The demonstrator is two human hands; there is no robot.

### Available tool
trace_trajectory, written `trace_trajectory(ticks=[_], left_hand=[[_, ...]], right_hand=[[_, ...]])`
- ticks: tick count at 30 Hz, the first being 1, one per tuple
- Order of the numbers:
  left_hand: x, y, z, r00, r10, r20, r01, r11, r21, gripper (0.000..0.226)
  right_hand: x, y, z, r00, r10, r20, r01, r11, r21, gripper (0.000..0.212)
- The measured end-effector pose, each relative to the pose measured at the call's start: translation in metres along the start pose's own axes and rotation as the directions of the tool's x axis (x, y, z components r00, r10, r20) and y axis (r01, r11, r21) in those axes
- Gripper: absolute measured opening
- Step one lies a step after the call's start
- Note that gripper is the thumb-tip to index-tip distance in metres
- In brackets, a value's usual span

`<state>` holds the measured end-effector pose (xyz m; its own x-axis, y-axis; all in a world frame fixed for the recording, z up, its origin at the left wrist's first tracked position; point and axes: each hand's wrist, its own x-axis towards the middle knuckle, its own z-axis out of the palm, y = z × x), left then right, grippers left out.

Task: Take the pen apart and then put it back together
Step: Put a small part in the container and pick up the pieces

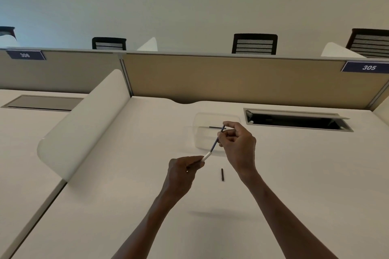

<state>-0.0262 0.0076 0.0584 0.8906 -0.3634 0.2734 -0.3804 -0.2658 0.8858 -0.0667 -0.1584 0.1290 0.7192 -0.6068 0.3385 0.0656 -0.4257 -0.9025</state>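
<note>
Right hand (237, 143) has its fingertips pinched tight on the upper end of a thin dark refill (216, 142), and the left hand (183, 171) is pinching the white pen barrel (205, 156) at the lower end. So the pen is held up in the air over the desk (294, 174), between both hands, with the refill sticking out of the barrel mouth. Long axis runs diagonal, low-left to high-right, far end tilted away from the camera.

A small dark cylindrical piece (222, 174) lies flat on the desk just below the hands, pointing roughly away from me. Right behind the right hand sits a clear plastic container (202, 132) with rounded corners, partly blocked by the fingers, with a dark thin stick (214, 127) inside. Further right there's an open cable hatch (294, 121), metal-framed. A smooth curved white divider (84, 124) is off to the left, a tan fabric partition (231, 78) at the back.
</note>
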Motion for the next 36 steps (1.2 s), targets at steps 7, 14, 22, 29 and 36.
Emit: trace_trajectory(ticks=[7,14,22,29,36], left_hand=[[-0.001,0.002,-0.001,1.0,-0.018,0.002,0.018,1.0,-0.015,0.024],[-0.001,0.004,-0.001,1.0,-0.014,0.011,0.014,1.0,-0.018,0.03],[-0.001,0.006,0.0,1.0,-0.001,0.016,0.001,1.0,-0.01,0.034],[0.0,0.006,0.001,1.0,-0.003,0.028,0.004,1.0,-0.028,0.033],[0.001,0.009,-0.001,1.0,-0.023,0.015,0.024,1.0,-0.014,0.024]], right_hand=[[-0.003,0.0,-0.001,0.999,-0.037,-0.007,0.037,0.999,0.007,0.027],[-0.004,-0.001,-0.002,0.998,-0.054,-0.016,0.054,0.999,0.005,0.027],[-0.004,0.001,-0.004,0.998,-0.058,-0.024,0.059,0.998,0.01,0.027],[-0.005,0.005,-0.002,0.998,-0.057,-0.016,0.057,0.998,0.0,0.027],[-0.012,0.011,0.005,0.995,-0.1,-0.016,0.101,0.994,0.036,0.027]])
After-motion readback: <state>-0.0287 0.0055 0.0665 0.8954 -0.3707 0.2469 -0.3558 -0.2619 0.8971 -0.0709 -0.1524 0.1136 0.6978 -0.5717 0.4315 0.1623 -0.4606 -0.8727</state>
